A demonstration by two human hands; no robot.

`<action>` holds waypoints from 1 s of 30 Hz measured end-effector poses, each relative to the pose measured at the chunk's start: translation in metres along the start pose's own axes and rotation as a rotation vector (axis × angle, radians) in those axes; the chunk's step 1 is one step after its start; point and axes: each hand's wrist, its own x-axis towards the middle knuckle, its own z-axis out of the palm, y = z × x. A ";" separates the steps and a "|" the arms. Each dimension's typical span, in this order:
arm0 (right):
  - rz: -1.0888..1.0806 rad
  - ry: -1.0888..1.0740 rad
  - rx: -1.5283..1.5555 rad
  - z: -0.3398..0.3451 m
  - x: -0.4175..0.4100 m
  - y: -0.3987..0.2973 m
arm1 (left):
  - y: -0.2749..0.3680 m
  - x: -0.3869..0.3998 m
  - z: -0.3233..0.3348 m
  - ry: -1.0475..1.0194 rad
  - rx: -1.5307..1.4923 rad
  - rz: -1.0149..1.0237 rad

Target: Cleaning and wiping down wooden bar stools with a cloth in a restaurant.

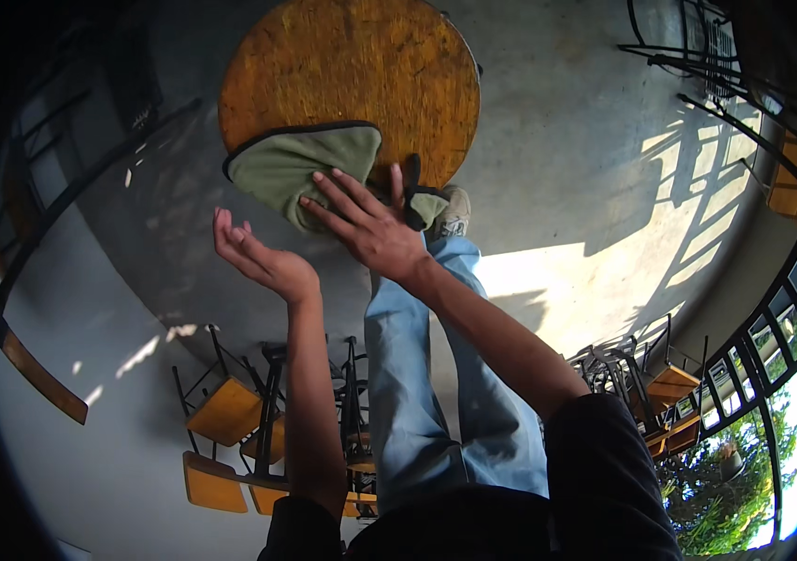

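A green cloth with dark edging [279, 161] lies partly over the near edge of a round wooden tabletop [349, 70]. My right hand [377, 235] is on the cloth, back upward, with its fingers spread over the bunched part. Its thumb is hidden. A smaller corner of the cloth sticks out to the right of the little finger. Left of the cloth, my left hand [265, 263] is raised in the air with fingers loosely curled, touching nothing.
Wood-and-metal chairs [226, 410] crowd behind me on the left, and more chairs [672, 386] stand at right. A black metal railing [756, 350] runs along the right side. My shoe [456, 210] is beside the table on the grey concrete floor [545, 140].
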 end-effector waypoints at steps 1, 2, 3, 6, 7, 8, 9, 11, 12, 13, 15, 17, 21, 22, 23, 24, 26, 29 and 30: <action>0.055 0.012 0.006 -0.010 -0.009 0.004 | 0.001 0.012 0.004 -0.015 0.009 0.056; 0.094 0.089 -0.095 -0.016 -0.022 0.024 | 0.005 0.019 0.020 -0.039 -0.002 0.079; 0.106 0.147 -0.106 -0.020 -0.031 0.041 | 0.005 0.030 0.033 -0.061 0.037 0.117; 0.295 0.207 -0.079 -0.024 -0.028 0.042 | 0.001 0.060 0.057 -0.071 0.248 0.110; 0.374 0.252 -0.062 -0.025 -0.024 0.042 | -0.001 0.064 0.061 -0.059 0.403 0.063; 0.394 0.265 -0.074 -0.025 -0.022 0.046 | -0.002 0.062 0.064 -0.046 0.445 0.045; 0.445 0.374 -0.018 -0.025 -0.016 0.049 | -0.003 0.060 0.067 -0.043 0.439 0.043; 0.512 0.623 0.213 -0.024 -0.002 0.053 | -0.004 0.056 0.070 -0.048 0.428 0.106; 0.565 0.679 0.303 -0.021 0.004 0.050 | -0.003 0.056 0.071 -0.048 0.483 0.081; 0.616 0.735 0.393 -0.019 0.010 0.047 | -0.002 0.056 0.072 -0.047 0.478 0.086; 0.713 0.812 0.424 -0.023 0.024 0.045 | 0.000 0.057 0.073 -0.029 0.547 0.101; 0.783 0.863 0.469 -0.034 0.038 0.048 | 0.002 0.057 0.074 -0.033 0.570 0.084; 0.789 0.688 0.013 -0.051 0.054 0.063 | 0.002 0.056 0.076 -0.046 0.626 0.074; 0.808 0.663 -0.027 -0.059 0.069 0.062 | 0.002 0.057 0.074 -0.042 0.628 0.079; 0.828 0.637 -0.066 -0.066 0.087 0.061 | 0.002 0.058 0.072 -0.037 0.631 0.085; 0.793 0.661 -0.068 -0.070 0.105 0.064 | 0.002 0.057 0.073 -0.039 0.625 0.088; 0.682 0.644 -0.156 -0.078 0.150 0.061 | 0.002 0.058 0.071 -0.033 0.621 0.123; 0.346 0.631 -0.189 -0.074 0.207 0.056 | 0.001 0.055 0.080 -0.029 0.585 0.134; 0.245 0.550 -0.170 -0.066 0.217 0.049 | -0.001 0.054 0.082 -0.027 0.583 0.136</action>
